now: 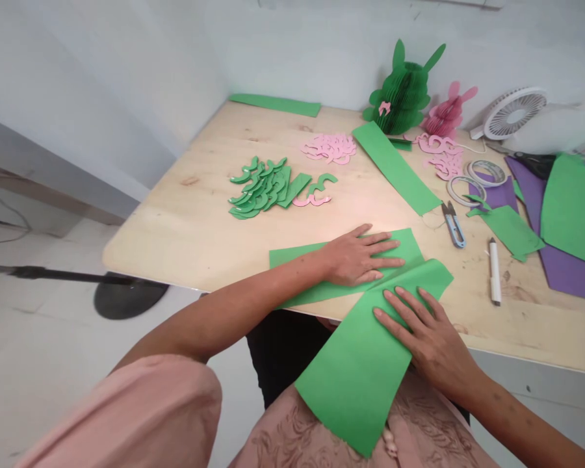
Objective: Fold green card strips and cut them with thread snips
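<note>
A sheet of green paper [361,370] lies at the table's front edge, part of it on the tabletop and a wide flap hanging over my lap. A raised crease runs across it between my hands. My left hand [361,259] rests flat on the part that lies on the table, fingers spread and pointing right. My right hand [422,331] lies on the flap near the crease, its fingers stretched out and apart. Neither hand grips anything. Whether the flap and the flat part are one piece I cannot tell.
Beyond my hands lie green cut-outs [260,188], pink cut-outs [329,148] and a green strip [397,169]. To the right are thread snips [453,224], a white marker [494,272], tape rolls [468,190] and purple paper [560,260]. A green paper bunny [402,97] and a fan [514,114] stand behind.
</note>
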The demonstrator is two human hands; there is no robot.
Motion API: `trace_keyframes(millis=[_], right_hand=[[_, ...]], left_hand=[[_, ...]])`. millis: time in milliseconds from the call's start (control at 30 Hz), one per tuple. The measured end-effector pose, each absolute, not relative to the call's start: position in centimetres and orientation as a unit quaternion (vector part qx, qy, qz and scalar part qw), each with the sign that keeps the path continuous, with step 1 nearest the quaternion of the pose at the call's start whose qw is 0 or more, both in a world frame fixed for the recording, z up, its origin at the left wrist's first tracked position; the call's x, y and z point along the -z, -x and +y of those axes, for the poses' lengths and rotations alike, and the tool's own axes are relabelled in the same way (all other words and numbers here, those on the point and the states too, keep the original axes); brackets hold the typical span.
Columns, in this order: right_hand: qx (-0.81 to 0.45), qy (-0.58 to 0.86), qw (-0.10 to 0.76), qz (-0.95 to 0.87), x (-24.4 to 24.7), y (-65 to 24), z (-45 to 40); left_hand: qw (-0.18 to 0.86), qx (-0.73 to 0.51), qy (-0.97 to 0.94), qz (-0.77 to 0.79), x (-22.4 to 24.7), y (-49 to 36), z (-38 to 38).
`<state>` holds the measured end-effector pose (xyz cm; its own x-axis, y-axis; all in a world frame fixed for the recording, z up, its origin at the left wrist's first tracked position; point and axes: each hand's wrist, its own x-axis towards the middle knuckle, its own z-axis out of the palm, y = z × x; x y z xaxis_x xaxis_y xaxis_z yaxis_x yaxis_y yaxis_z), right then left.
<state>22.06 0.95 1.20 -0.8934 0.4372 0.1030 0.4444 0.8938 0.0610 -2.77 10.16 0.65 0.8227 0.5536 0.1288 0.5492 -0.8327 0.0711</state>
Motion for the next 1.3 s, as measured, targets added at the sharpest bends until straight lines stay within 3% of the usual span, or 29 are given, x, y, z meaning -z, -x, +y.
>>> trace_keyframes(millis=[200, 1300], right_hand=[[0.046, 0.256, 0.075, -0.963, -1.9, -21.5, 1.5], [0.045, 0.263, 0.056, -0.962, -1.6, -21.6, 1.4]], left_hand=[[0.014, -0.068, -0.955, 0.290, -0.6, 2.7, 10.1], [0.033, -0.068, -0.949, 0.307, -1.0, 0.9, 10.2]])
